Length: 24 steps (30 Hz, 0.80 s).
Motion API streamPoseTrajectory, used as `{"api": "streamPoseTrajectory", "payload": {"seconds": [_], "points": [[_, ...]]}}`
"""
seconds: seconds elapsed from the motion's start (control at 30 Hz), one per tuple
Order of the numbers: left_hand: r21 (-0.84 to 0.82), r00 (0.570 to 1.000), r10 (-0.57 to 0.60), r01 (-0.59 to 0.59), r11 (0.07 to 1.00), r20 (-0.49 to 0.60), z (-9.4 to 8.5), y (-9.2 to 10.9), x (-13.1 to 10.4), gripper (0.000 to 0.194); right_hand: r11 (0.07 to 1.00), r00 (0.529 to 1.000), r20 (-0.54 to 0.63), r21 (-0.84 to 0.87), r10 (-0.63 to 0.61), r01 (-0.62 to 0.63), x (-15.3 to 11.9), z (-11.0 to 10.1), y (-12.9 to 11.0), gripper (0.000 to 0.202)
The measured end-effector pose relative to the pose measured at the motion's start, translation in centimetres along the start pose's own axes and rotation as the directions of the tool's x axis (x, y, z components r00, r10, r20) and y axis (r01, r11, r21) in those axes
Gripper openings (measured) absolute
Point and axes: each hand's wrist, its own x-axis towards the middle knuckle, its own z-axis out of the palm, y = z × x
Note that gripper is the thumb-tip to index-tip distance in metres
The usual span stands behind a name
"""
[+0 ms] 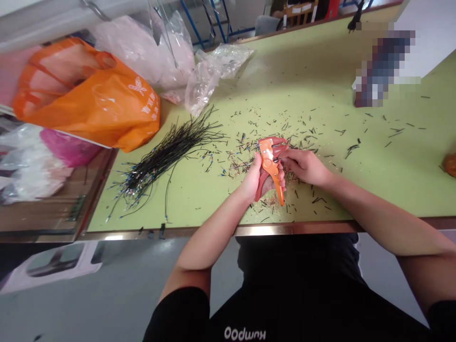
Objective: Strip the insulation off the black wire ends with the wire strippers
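While the left hand (pixel 253 179) has its grip wrapped around the handles of an orange-and-red wire stripper (pixel 267 153), the right hand (pixel 308 167) bends its fingertips inward at the tool's nose; how tightly that grip closes, and on what, I cannot tell. The wire stripper is held above the worktop (pixel 302 71), near its front edge, over scattered cut bits (pixel 309 130).

The clearest writing is "Kumpoo", in white and upside down on the black shirt (pixel 285 289). An orange bag (pixel 121 107) at the left bears a white winged emblem and a few white characters, too small to read. At the far right, a pixelated patch covers part of a white panel (pixel 431 38), hiding any lettering there.

A metal strip (pixel 270 230) trims the front edge, just below the forearms. Left of the hands, a bundle of black wires (pixel 171 149) lies slantwise, well inside that edge. Beyond the bits, between a crumpled clear bag (pixel 203 80) and the white panel, a broad stretch of green surface leaves room to move.
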Motion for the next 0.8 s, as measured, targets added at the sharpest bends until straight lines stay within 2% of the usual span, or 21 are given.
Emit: {"api": "streamPoseTrajectory", "payload": {"seconds": [0.13,0.4,0.7,0.8], "points": [[0.004,1.0,0.0,0.0,1.0,-0.014,0.16,0.17,-0.2,0.09,1.0,1.0,-0.002,-0.01,0.017,-0.017,0.03,0.09,-0.02,0.023],[0.031,0.997,0.035,-0.033,0.999,-0.076,0.37,-0.09,-0.11,0.084,1.0,1.0,0.002,-0.02,-0.004,0.005,-0.03,0.38,0.27,0.024],[0.059,1.0,-0.007,0.009,0.998,-0.025,0.34,-0.25,-0.35,0.081,0.998,1.0,0.001,-0.055,-0.003,0.003,0.02,0.74,0.36,0.027],[0.057,0.999,-0.012,0.014,0.998,-0.042,0.53,-0.35,-0.29,0.079,0.998,1.0,0.004,-0.069,-0.006,0.006,-0.02,0.84,0.41,0.025]]}}
